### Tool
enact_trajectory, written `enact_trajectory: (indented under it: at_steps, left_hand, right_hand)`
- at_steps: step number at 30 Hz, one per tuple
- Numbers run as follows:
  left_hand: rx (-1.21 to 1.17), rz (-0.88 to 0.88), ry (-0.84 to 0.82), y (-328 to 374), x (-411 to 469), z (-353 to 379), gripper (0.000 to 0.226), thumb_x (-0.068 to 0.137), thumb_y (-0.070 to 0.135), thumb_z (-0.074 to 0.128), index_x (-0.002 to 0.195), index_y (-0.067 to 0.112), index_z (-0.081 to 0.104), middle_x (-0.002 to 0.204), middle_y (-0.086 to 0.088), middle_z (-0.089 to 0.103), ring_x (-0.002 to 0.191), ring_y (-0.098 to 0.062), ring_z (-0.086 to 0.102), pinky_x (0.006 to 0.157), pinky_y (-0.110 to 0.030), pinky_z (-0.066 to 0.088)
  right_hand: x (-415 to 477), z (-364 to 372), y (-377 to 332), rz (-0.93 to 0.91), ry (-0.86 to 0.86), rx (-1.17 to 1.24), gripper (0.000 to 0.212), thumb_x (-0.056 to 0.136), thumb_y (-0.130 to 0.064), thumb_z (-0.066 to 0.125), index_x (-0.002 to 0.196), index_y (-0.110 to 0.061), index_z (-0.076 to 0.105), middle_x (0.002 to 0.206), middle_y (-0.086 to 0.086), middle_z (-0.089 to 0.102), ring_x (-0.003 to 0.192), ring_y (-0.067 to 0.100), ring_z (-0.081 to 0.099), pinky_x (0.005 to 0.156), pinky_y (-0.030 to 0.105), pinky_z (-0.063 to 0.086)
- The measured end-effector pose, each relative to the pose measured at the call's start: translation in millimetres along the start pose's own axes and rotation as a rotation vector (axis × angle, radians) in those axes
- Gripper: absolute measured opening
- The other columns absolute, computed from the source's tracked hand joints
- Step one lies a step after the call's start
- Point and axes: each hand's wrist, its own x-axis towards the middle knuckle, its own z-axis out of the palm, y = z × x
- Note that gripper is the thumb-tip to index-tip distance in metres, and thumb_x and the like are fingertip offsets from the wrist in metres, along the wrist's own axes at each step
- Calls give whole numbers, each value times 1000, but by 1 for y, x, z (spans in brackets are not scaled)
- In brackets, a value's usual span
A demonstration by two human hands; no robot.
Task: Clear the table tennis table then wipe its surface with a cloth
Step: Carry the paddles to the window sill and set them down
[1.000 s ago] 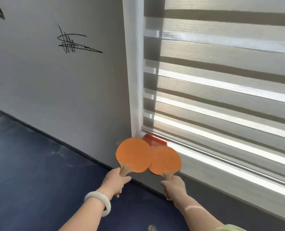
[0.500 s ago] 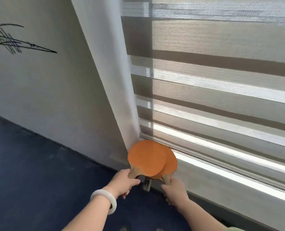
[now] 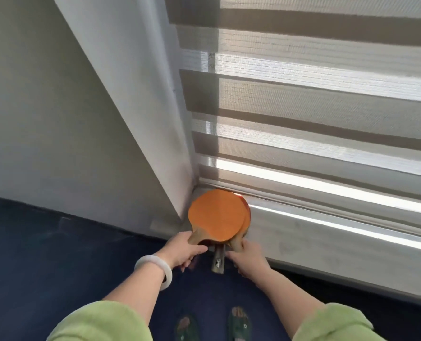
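Where wall (image 3: 56,119) meets sill (image 3: 303,232), paddles (image 3: 217,215) overlap.

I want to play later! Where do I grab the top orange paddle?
By its wooden handle, from the room side. The top orange paddle lies flat on other paddles on the window sill, wall and blind behind; only the handle pokes over the edge, where the left hand grips it.
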Motion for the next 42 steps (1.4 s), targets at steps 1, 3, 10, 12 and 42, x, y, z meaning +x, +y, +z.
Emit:
enact_trajectory:
  at_steps: [1, 3, 10, 12, 42]
  left_hand:
    - [21, 5, 5, 0, 2, 0, 23, 87, 35, 68, 96, 18, 56, 58, 3, 53, 41, -12, 42, 41, -25, 38]
    - [125, 31, 70, 0, 5, 0, 31, 86, 45, 68, 100, 21, 55, 72, 6, 58, 53, -12, 49, 48, -25, 41]
    - [177, 125, 183, -16, 6, 7, 30, 98, 33, 55, 124, 19, 50, 124, 1, 52, 104, -12, 53, 85, -25, 41]
    - [202, 144, 188, -20, 5, 7, 39, 99, 25, 52, 137, 15, 47, 133, -3, 46, 118, -19, 49, 95, -26, 37]
    - [66, 169, 276, -29, 4, 4, 36, 92, 13, 65, 128, 14, 60, 121, -2, 63, 107, -15, 59, 92, -27, 47]
  right_hand:
    - [0, 2, -1, -18, 25, -48, 21, 87, -29, 67, 103, -18, 60, 86, 1, 66, 74, 17, 63, 68, 35, 56]
    - [-1, 4, -5, -27, 57, -99, 25, 89, -33, 65, 109, -20, 57, 99, -1, 65, 88, 19, 64, 75, 36, 56]
    - [-14, 15, -3, 73, 138, 42, 12, 87, -19, 67, 98, -19, 63, 93, 3, 68, 79, 16, 62, 65, 28, 51]
    - [-16, 19, -2, 135, 157, 101, 14, 85, -16, 70, 94, -20, 61, 90, 0, 65, 84, 17, 61, 74, 31, 51]
    - [-21, 72, -8, 260, 395, 360, 20, 91, -13, 66, 109, -11, 59, 107, 9, 62, 95, 27, 62, 80, 39, 54]
